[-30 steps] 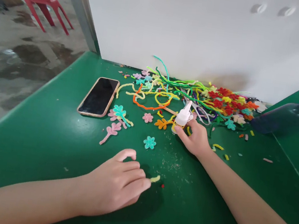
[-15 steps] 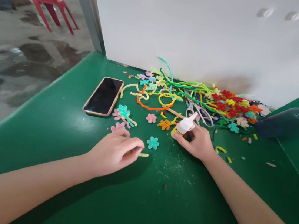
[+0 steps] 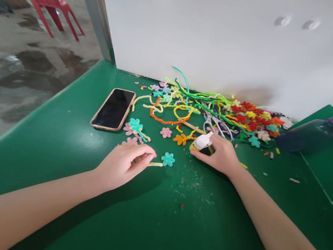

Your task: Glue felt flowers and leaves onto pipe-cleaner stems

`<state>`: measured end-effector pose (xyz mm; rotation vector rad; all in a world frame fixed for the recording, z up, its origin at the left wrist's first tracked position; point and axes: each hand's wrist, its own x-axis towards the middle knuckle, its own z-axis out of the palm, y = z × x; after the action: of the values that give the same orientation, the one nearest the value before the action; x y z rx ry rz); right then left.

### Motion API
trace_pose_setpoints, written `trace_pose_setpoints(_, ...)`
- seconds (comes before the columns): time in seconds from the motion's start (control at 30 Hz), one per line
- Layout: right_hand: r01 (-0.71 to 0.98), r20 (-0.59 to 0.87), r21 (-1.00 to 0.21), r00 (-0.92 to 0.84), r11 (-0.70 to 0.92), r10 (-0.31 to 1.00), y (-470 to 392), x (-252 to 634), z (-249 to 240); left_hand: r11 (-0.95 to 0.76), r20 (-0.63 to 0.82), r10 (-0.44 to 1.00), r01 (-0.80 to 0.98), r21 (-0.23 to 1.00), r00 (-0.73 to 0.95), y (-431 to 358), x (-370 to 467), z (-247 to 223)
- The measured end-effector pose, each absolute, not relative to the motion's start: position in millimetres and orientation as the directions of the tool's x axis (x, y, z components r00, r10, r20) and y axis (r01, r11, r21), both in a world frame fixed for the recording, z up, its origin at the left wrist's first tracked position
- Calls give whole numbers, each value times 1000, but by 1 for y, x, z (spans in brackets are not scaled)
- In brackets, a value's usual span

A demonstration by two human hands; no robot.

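My left hand [image 3: 125, 161] is closed in a pinch on a pale yellow pipe cleaner [image 3: 156, 164]; the rest of that piece is hidden by the fingers. Its free end reaches the edge of a turquoise pipe-cleaner flower [image 3: 168, 159] on the green table [image 3: 150, 231]. My right hand [image 3: 223, 155] is wrapped round a small glue bottle [image 3: 202, 142] with a white nozzle and yellow label, tilted slightly. Between the hands and beyond lie a pink flower [image 3: 165, 132] and an orange leafy piece [image 3: 180, 139]. Pink pieces [image 3: 130, 139] lie partly behind my left hand.
A phone [image 3: 113, 109] lies at the left. Scissors [image 3: 219, 124] rest among loose pipe cleaners [image 3: 170, 121] and a heap of red and yellow flowers [image 3: 250, 116] along the white panel [image 3: 214, 36]. A purple-lidded bottle [image 3: 312, 133] lies at the right. Scraps dot the table.
The pale yellow pipe cleaner in my left hand has come up to the turquoise flower's edge. My right hand has lowered the glue bottle slightly. The view has shifted a little.
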<state>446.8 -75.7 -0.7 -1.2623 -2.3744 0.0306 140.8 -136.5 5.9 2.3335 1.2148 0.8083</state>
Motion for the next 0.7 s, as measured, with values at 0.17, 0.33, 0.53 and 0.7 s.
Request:
trace_pose_setpoints(0.17, 599, 360, -510, -502, 616, 786, -77, 451, 6, -503, 281, 857, 584, 637, 432, -136, 142, 6)
trace_pose_setpoints(0.33, 486, 546, -714, -66, 505, 835, -75, 452, 3, -479, 258, 867, 576, 662, 425, -135, 143, 6)
trace_pose_setpoints(0.53, 717, 598, -448, -204, 534, 775, -58, 453, -3, -405, 206, 894, 520, 752, 397, -134, 145, 10)
trace_pose_setpoints(0.7, 716, 490, -282, -465, 639, 738, -55, 454, -10, -323, 162, 925, 488, 811, 344, -133, 145, 12)
